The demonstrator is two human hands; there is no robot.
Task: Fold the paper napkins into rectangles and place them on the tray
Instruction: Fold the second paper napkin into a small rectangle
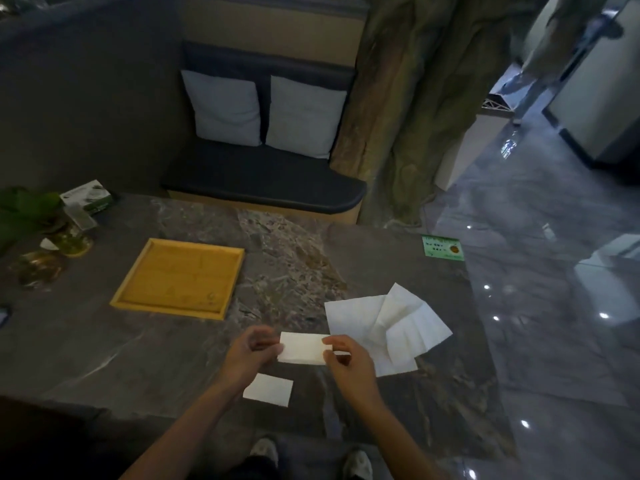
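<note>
Holding a folded napkin (302, 348) between both hands, the person is working just above the desk (138, 355), with the left hand (252, 351) pinching its left end and the right hand (346, 358) pinching its right end, fingers clamped on the paper at each side. It is already looking like a neat rectangle, so the step in hand seems to be finishing the crease or getting ready to carry it over. To do this well, the edges should be lining up squarely before the fold is pressed flat, and the pinch should be staying light so the soft paper is not crumpling. Another folded rectangle (268, 389) is lying on the desk nearer the person, under the left forearm. The unfolded napkins (388, 323) are lying in a loose pile just right of the hands. The wooden tray (180, 275) is sitting well to the left and farther back, holding nothing yet, so both rectangles are still needing to go there.
</note>
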